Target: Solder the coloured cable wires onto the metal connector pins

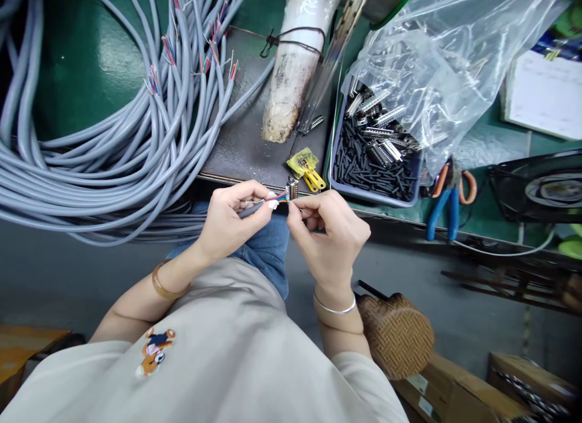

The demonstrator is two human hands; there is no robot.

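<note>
Near the table's front edge, my left hand (236,218) pinches the end of a grey cable (251,209), whose thin coloured wires (282,197) fan out past the fingertips. Those wires reach a small metal multi-pin connector (292,189). With thumb and index finger pressed together, my right hand (330,232) grips at the connector's lower edge; whether it also pinches a wire there is too small to tell. Just beyond the connector lie a yellow cutter (313,176) and a crumpled yellow wrapper (302,160).
Grey cables (150,162) with stripped ends pile at the left. A blue bin (373,196) holds black sleeves (370,168) and connectors (384,150), with a plastic bag (436,77) over it. Pliers (448,199) sit beside it. A wrapped roll (295,65) lies behind; a stool (398,335) stands below right.
</note>
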